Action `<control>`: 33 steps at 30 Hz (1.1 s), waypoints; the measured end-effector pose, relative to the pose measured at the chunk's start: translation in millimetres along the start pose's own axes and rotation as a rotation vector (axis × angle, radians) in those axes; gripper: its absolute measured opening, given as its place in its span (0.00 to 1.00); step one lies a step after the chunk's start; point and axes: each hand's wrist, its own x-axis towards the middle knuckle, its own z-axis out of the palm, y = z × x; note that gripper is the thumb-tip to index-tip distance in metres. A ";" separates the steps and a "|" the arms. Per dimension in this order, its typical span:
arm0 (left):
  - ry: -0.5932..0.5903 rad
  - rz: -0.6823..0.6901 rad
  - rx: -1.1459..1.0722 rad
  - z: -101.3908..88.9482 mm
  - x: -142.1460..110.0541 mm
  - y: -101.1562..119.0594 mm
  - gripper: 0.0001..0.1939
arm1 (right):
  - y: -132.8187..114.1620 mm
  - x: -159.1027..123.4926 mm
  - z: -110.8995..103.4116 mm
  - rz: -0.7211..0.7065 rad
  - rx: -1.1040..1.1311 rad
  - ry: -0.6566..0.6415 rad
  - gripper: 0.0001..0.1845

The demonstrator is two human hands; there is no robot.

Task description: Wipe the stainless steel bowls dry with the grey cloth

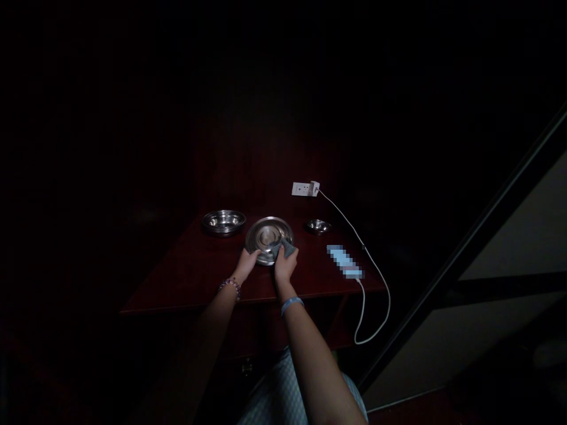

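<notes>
A shiny round steel plate point(269, 226), with a ringed centre, is tilted up toward me above the dark red table point(177, 289). My left hand point(246, 264) grips its lower left rim, thumb on the face. My right hand point(286, 264) is closed on a grey cloth point(287, 248) and presses it against the plate's lower right part. The fingers behind the plate are hidden. Left of the plate stand stacked steel dishes point(224, 222), and to its right sits a small steel bowl point(318, 226).
A blurred-out phone-like device point(344, 261) lies on the table's right side. Its white cable point(388, 295) loops past the table's edge and up to a charger point(314, 188) in the wall socket point(301, 189). The room around is very dark.
</notes>
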 end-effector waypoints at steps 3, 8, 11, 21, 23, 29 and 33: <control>0.037 -0.028 0.031 1.3 -1.4 2.9 0.13 | 1.6 1.1 1.0 -0.017 0.007 0.027 0.12; 0.055 -0.019 0.032 0.8 -1.7 2.7 0.12 | 3.9 2.5 2.3 -0.015 0.008 0.013 0.12; 0.055 -0.004 0.041 -0.6 -0.8 -0.2 0.13 | 4.2 2.4 2.1 -0.013 0.010 0.017 0.12; 0.044 0.044 0.021 -1.0 -2.0 -2.4 0.16 | 1.2 1.0 0.8 -0.030 0.008 0.016 0.11; 0.040 0.043 0.010 -1.0 -2.4 -2.1 0.17 | 0.4 0.7 0.5 -0.031 0.009 0.017 0.10; 0.017 0.037 0.017 -1.9 -2.6 -1.6 0.19 | -1.7 0.1 -0.8 -0.020 0.005 0.010 0.11; 0.022 0.046 0.011 -1.4 -3.1 -0.9 0.20 | -1.9 0.0 -0.9 -0.030 0.021 0.002 0.10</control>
